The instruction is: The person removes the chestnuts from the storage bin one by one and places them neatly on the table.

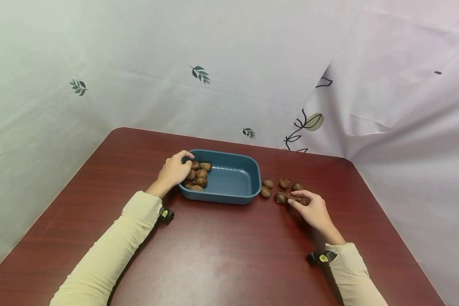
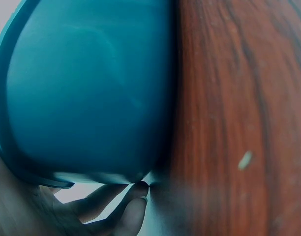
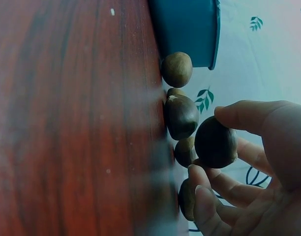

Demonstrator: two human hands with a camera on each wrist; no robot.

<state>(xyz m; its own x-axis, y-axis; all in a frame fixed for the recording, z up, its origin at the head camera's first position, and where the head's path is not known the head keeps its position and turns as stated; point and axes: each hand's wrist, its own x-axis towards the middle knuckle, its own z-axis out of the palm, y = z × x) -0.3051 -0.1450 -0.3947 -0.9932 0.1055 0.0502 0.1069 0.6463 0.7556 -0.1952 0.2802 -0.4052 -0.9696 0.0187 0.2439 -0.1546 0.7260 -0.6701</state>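
Note:
A blue tray [image 1: 229, 180] holds several brown nuts [image 1: 201, 173] gathered at its left end. My left hand [image 1: 174, 170] grips the tray's left rim; in the left wrist view, fingers of the left hand [image 2: 67, 216] bend by the tray's wall [image 2: 91, 98]. To the right of the tray, my right hand [image 1: 316, 212] is over a group of loose nuts [image 1: 284, 183]. The right wrist view shows the right hand [image 3: 288, 162] pinching a dark nut [image 3: 216, 142] between thumb and fingers, beside other nuts [image 3: 181, 117] on the table.
The tray and loose nuts are on a dark red wooden table [image 1: 214, 255]. A pale cloth [image 1: 137, 51] with leaf prints hangs behind the table and along its sides. Dark bands with small devices [image 1: 166, 214] are on both wrists.

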